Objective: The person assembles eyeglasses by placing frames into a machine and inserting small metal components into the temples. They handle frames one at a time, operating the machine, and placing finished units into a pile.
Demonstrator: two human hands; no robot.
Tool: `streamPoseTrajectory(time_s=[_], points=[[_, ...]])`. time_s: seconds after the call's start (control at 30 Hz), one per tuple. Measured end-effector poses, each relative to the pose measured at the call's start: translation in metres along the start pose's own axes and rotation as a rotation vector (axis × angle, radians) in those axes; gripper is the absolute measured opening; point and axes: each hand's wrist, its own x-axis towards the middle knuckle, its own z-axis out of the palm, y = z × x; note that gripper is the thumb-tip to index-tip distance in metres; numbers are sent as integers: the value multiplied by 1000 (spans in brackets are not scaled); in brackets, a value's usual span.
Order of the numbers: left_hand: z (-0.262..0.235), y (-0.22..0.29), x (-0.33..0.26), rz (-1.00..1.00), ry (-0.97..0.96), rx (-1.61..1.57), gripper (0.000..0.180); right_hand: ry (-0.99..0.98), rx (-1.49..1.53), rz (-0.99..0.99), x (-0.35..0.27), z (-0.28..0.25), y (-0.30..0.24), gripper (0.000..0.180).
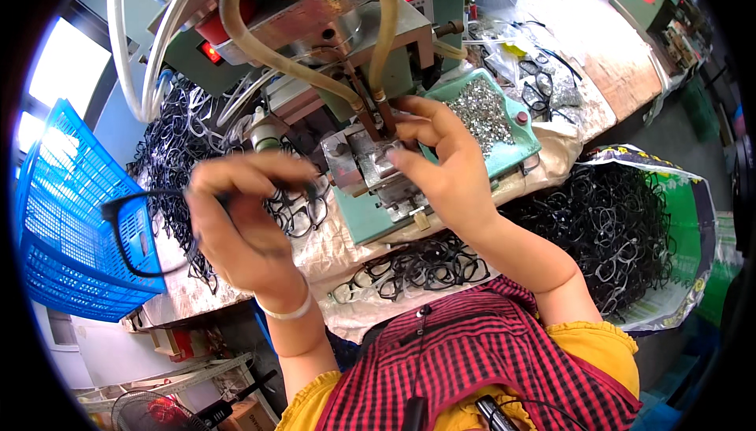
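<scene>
My left hand (pixel 240 222) is closed on a black eyeglass frame (pixel 118 235), raised left of the machine. One rim sticks out to the left, and the rest is hidden behind my fingers. My right hand (pixel 445 163) reaches in at the small metal fixture (pixel 366 165) of the bench machine. Thumb and fingertips bend toward each other at the fixture, close beside the copper-coloured electrodes (pixel 379 116). Whatever small piece they may pinch cannot be made out. Right behind that hand sits a green tray (pixel 516 147) filled with tiny shiny metal parts (pixel 480 116).
Yellowed hoses (pixel 236 5) loop down over the machine. Piles of dark eyeglass frames (pixel 161 147) lie at left, along the near table edge (pixel 417 269) and in a large green-lined bag (pixel 606 234) at right. A blue plastic basket (pixel 67 226) leans at far left.
</scene>
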Motion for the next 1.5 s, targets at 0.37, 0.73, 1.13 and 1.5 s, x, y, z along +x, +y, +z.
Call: streamPoseTrajectory(time_s=[0.37, 0.73, 1.13, 1.5], points=[[51, -30, -70, -1335, -257, -815, 23, 129, -1309, -244, 29, -135, 80, 22], [34, -48, -77, -1374, -419, -948, 36, -246, -1322, -562, 59, -121, 97, 13], [-124, -1, -50, -161, 43, 573, 9, 262, -562, -104, 47, -113, 84, 12], [-207, -152, -54, 27, -274, 1300, 12, 293, -845, -184, 8, -141, 77, 14]])
